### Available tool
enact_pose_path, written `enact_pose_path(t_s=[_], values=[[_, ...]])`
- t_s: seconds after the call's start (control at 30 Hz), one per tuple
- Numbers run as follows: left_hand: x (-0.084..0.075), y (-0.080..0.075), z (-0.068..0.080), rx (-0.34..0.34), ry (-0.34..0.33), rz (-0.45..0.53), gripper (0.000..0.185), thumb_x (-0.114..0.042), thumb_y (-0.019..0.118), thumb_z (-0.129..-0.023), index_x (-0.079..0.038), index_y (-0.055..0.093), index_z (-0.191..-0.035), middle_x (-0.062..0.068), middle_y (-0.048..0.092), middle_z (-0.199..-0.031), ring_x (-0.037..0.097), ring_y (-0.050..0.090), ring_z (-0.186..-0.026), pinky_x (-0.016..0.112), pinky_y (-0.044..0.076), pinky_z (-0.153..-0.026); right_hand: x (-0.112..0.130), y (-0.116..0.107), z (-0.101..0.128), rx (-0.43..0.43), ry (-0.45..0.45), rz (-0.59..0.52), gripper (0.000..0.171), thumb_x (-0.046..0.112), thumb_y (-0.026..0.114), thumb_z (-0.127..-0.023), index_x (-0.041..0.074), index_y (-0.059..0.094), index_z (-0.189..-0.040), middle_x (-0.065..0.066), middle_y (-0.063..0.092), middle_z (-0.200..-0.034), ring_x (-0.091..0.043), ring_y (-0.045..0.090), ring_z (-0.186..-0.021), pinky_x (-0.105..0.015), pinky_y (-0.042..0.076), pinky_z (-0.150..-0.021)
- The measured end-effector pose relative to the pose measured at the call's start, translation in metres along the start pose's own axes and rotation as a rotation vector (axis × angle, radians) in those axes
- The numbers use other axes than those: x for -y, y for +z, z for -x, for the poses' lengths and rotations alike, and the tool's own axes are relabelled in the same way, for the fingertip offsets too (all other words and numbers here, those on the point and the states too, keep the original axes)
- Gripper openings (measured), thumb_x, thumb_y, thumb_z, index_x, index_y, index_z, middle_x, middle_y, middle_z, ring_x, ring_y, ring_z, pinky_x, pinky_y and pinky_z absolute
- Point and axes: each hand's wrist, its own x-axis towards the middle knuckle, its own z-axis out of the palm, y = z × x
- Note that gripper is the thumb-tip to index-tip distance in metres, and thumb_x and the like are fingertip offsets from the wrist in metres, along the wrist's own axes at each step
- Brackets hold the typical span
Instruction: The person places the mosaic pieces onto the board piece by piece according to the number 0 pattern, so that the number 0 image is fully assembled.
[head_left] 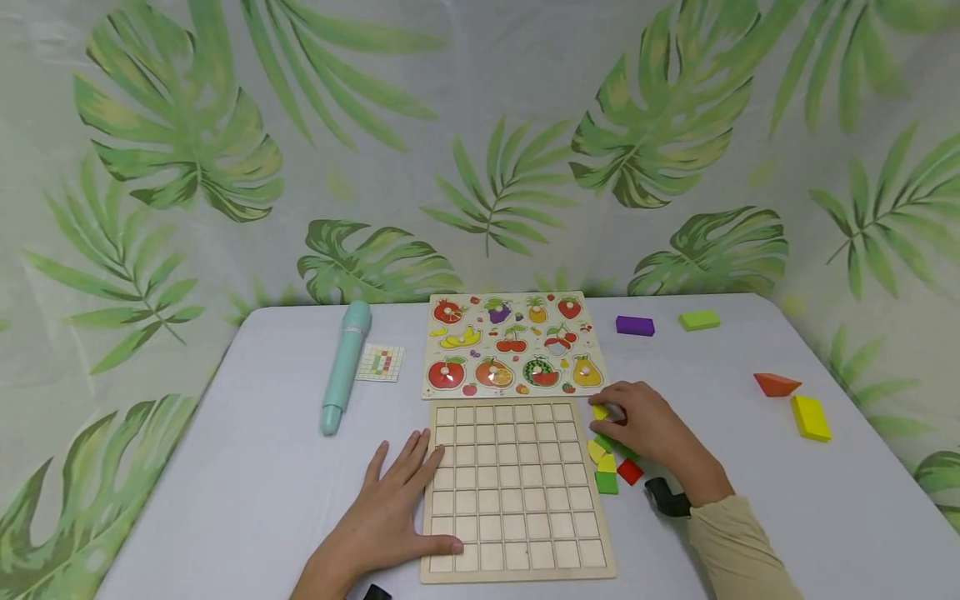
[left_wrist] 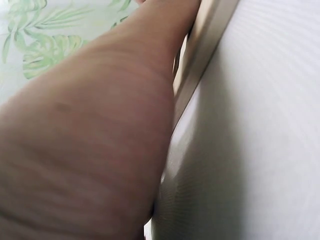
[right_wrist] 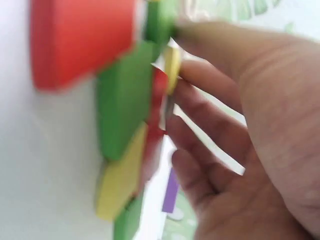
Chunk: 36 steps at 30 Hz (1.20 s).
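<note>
Covering small tiles (head_left: 609, 467), right hand (head_left: 651, 429)

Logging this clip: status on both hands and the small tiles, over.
Left hand flat on grid board edge, open. Right hand fingers pinching a yellow tile from the tile pile. Grid cells unobstructed.

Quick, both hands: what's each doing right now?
Left hand: open, flat on the grid board.
Right hand: pinching a yellow tile.
</note>
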Motion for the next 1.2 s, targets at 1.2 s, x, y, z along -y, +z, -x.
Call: enact_pose_path(t_s=[1.2], values=[[-0.002, 0.0, 0.0, 0.028, -0.018, 0.009, 0.129, -0.094, 0.059, -0.07, -0.012, 0.028, -0.164, 0.01, 0.018, -0.172, 0.029, 0.013, -0.161, 0.061, 0.0, -0.126, 0.058, 0.018, -0.022, -0.102, -0.172, -0.101, 0.03, 0.023, 0.085, -0.087, 0.011, 0.077, -0.113, -0.005, 0.073, -0.116, -0.03, 0.063, -0.114, -0.055, 0.052, -0.101]])
